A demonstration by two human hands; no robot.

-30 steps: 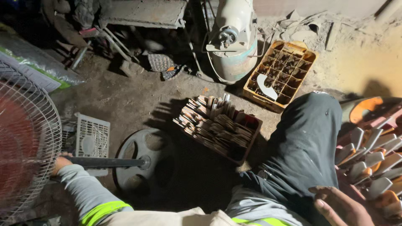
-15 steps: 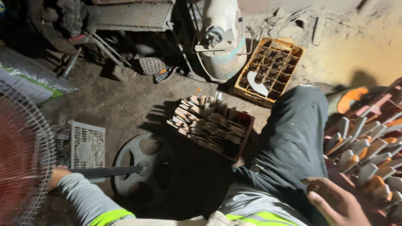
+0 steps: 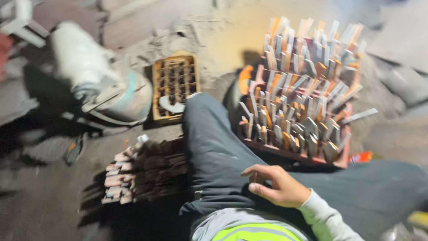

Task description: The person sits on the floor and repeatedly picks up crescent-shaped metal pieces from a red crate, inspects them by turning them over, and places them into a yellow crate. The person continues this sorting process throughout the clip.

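My right hand [image 3: 278, 187] rests on my thigh, fingers loosely spread, holding nothing. Red crate [image 3: 294, 154] of blades [image 3: 303, 96] sits just beyond my knee. Better to grip one blade by its flat, clear of neighbours.

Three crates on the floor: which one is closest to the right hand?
The red crate packed with upright flat pieces, just beyond the right hand. The yellow crate and the dark one lie across the leg.
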